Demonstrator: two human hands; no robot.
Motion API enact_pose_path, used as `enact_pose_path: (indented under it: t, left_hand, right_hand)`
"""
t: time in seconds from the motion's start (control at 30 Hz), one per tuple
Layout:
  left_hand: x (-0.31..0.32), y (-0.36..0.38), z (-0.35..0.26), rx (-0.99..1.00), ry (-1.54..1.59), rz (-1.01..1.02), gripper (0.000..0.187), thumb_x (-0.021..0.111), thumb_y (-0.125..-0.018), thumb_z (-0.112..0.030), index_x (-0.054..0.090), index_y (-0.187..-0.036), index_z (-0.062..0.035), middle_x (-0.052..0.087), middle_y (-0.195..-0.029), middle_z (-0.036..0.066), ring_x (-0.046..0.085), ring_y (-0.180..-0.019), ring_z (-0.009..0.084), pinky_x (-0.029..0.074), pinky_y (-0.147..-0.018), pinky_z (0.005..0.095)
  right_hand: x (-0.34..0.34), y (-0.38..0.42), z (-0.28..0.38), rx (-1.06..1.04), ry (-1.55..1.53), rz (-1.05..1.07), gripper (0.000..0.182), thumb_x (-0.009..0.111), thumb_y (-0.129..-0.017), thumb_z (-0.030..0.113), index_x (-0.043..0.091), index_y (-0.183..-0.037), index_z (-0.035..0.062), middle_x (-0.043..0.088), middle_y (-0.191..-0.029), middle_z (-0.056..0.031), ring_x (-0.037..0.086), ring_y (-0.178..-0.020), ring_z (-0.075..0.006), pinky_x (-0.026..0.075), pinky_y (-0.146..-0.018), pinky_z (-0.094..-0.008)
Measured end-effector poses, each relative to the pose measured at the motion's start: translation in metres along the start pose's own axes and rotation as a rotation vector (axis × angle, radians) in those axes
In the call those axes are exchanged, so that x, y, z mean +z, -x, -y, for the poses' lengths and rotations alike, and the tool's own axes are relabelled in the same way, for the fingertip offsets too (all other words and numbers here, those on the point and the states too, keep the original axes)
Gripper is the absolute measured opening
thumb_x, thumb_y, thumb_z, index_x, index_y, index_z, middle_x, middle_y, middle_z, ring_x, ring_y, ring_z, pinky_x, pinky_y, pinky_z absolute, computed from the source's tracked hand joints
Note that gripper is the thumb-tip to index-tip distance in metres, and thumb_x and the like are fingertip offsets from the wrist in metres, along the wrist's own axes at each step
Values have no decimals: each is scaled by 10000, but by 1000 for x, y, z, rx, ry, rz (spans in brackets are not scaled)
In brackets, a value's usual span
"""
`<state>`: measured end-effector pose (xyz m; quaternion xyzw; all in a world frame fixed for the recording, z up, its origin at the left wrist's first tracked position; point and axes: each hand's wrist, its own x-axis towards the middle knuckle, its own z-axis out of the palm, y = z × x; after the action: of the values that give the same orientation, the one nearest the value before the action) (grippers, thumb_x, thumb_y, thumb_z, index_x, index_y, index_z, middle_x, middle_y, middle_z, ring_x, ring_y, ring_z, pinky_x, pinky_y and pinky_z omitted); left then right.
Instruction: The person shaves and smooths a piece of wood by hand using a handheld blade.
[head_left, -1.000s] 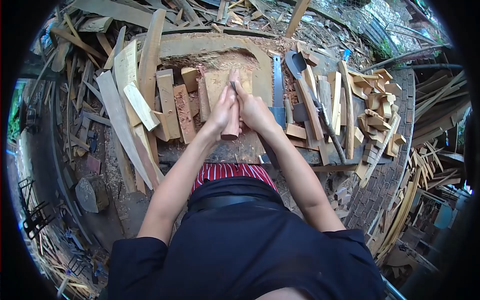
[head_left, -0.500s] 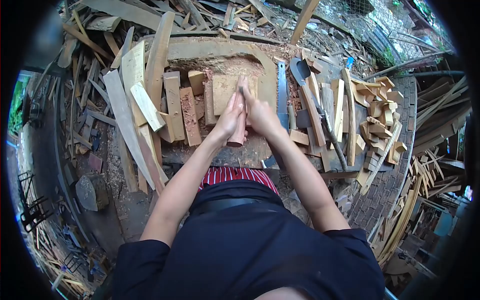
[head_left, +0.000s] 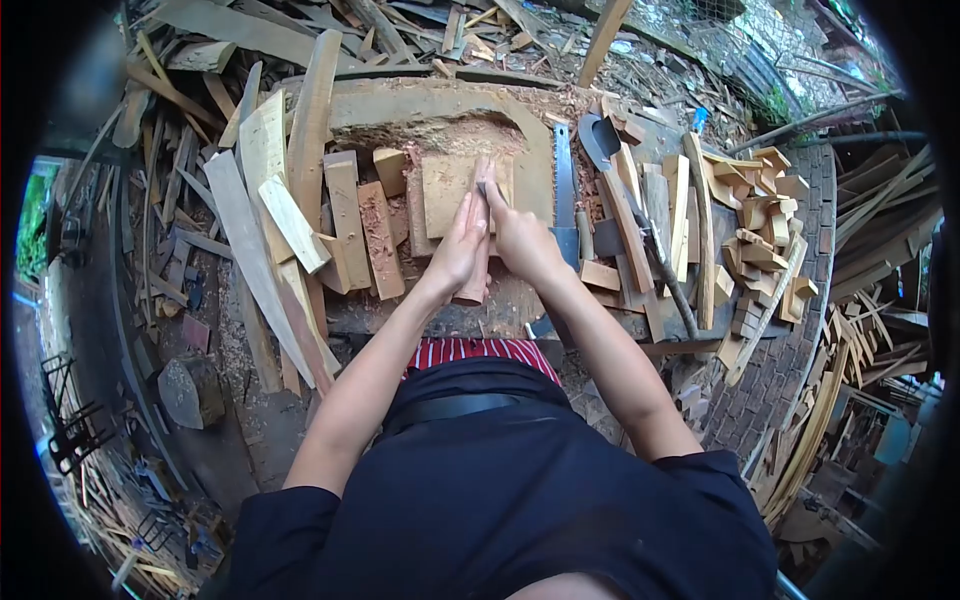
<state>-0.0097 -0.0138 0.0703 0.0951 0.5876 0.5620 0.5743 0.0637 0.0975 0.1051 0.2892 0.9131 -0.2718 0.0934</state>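
Note:
My left hand (head_left: pixel 456 252) is closed around a reddish piece of wood (head_left: pixel 471 294), its near end sticking out below the palm. The far part of that piece leans over a square wooden block (head_left: pixel 446 190) on the bench. Close against it on the right, my right hand (head_left: pixel 525 240) has its fingers curled, with a small dark thing (head_left: pixel 482 188) showing by the fingertips. What the right hand grips is too small to make out. Just right of the hands lies a handsaw (head_left: pixel 565 190), blade pointing away from me.
The workbench (head_left: pixel 380 320) carries offcuts on the left, among them a shavings-covered block (head_left: pixel 380 240). A curved dark blade (head_left: pixel 598 140) lies beyond the saw. Several small cut wood pieces (head_left: pixel 765 230) are piled at the right, and long boards (head_left: pixel 262 260) lean at the left.
Both hands stay together at the reddish wood, with only a slight shift. The whole view has moved a little.

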Motion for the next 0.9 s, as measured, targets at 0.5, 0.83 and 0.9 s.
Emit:
enact_pose_path:
  t: [0.5,0.83,0.9]
  left_hand:
    - [3,2,-4,-11,-7,-21,595,321,-1009,-291,-12,-1501,-270,534,-825,133,537,-474,201,488,-369,318]
    - [5,4,-9,-33,11,12,580,293,-1012,-287,-18,-1501,-262,543,-976,176,540,-484,196,493,-375,319]
    - [8,10,-16,-43,24,-6,594,303,-1008,-287,-26,-1501,-251,548,-973,183,540,-481,199,492,-374,319]
  right_hand:
    - [4,-11,-12,34,-102,-57,648,495,-811,68,324,-1434,112,623,-837,-320,620,-820,-486,489,-759,-550]
    - [11,2,-8,-31,-33,-48,666,536,-817,98,298,-1439,127,634,-836,-302,637,-791,-455,505,-704,-536]
    - [-1,-1,-9,-29,-80,-2,672,534,-819,101,288,-1444,134,633,-834,-304,635,-790,-460,502,-712,-541]
